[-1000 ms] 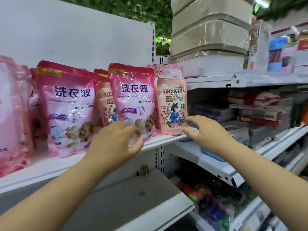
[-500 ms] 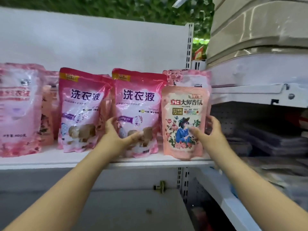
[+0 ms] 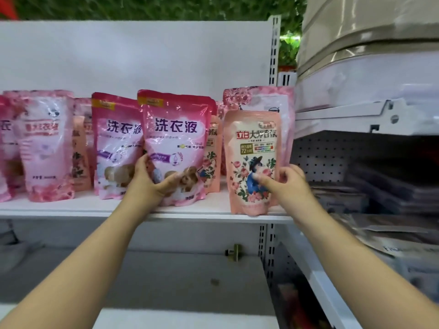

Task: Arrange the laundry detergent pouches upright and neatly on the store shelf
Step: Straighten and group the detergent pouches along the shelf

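Pink detergent pouches stand in a row on the white shelf (image 3: 71, 207). My left hand (image 3: 148, 180) grips the lower part of a bright pink pouch with puppies (image 3: 177, 138), which stands near the middle. My right hand (image 3: 283, 182) holds the lower right side of a smaller peach pouch with roses (image 3: 253, 143) at the shelf's right end, thumb across its front. A second puppy pouch (image 3: 116, 143) stands just left of the gripped one. Pale pink pouches (image 3: 45, 143) stand farther left. More pouches stand behind the front row, partly hidden.
A white back panel (image 3: 142, 55) rises behind the pouches. A slotted upright (image 3: 274, 48) marks the shelf's right end. To the right, another shelf unit (image 3: 356, 119) carries stacked beige and white bundles above and flat dark packs below. A lower white shelf (image 3: 185, 317) lies beneath my arms.
The view has drawn closer to the shelf. My left hand has closed more firmly on the puppy pouch, and my right hand has wrapped around the peach pouch's lower right side.
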